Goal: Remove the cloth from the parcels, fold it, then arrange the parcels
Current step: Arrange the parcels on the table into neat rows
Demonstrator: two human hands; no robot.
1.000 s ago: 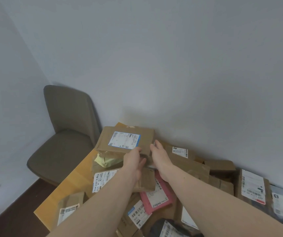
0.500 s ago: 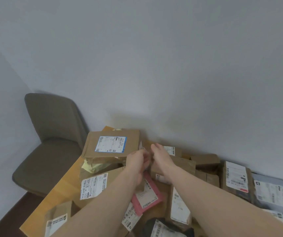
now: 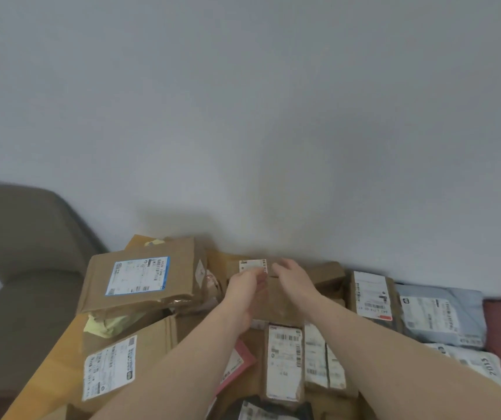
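Several parcels lie heaped on a wooden table [image 3: 49,374] against the wall. My left hand [image 3: 246,288] curls its fingers round the left end of a small brown parcel [image 3: 275,301] with a white label, at the back centre of the heap. My right hand [image 3: 295,278] rests on that parcel's right top, fingers fairly straight. To the left, a large brown box with a blue-edged label [image 3: 143,277] sits atop a pale yellow packet [image 3: 106,323]. No cloth is in sight.
A flat brown parcel [image 3: 109,368], a pink mailer [image 3: 235,363] and two labelled boxes [image 3: 284,362] lie near me. A brown parcel [image 3: 371,295], a pale blue bag [image 3: 438,313] and a white bag [image 3: 482,366] lie right. A brown chair [image 3: 15,283] stands left.
Both hands have left the large blue-labelled box and moved right onto the small brown parcel. The view has swung to the right, showing more parcels there.
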